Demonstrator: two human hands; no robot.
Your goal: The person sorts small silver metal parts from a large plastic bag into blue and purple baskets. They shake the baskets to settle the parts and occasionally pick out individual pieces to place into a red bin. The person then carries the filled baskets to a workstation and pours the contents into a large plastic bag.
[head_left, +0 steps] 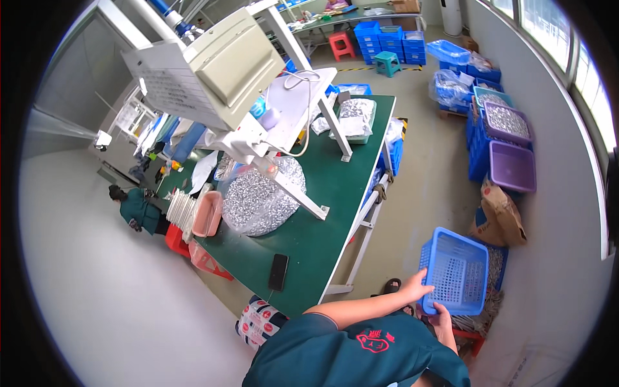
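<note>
I hold a blue plastic basket (459,274) with slotted walls and floor, tilted so that its bare inside shows. My left hand (417,288) is closed on its left side, thumb over the rim. At the near corner, my right hand (442,318) grips the rim, its fingers partly hidden by the basket. Behind and below the basket, a heap of thin metallic pieces (480,316) lies by the right wall; their exact kind is too small to tell.
Left of me stands a green-topped table (316,251) with a phone (278,272), a large bag of shiny silver parts (261,200) and a pink bin (207,213). Along the right wall are a purple tub (512,166), stacked blue crates and a brown paper bag (503,216). Another person stands far left.
</note>
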